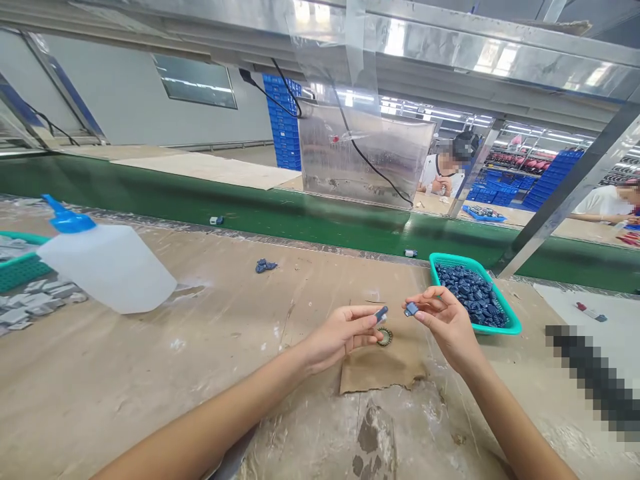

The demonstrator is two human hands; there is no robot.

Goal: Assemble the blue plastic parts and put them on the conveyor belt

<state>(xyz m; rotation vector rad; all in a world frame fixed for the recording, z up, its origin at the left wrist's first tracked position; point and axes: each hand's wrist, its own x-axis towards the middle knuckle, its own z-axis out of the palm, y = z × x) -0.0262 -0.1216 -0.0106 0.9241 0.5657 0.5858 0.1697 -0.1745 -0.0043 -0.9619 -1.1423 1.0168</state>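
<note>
My left hand pinches a small blue-grey part between thumb and fingers above the worn workbench. My right hand pinches a similar small blue part just to the right of it; the two parts are a few centimetres apart. Below them a small round ring-shaped piece lies on a scrap of brown cardboard. A teal basket holding several dark blue parts stands just beyond my right hand.
A white squeeze bottle with a blue cap lies on its side at the left, beside grey parts and another teal basket. A green conveyor belt runs behind the bench. Two other people sit beyond it.
</note>
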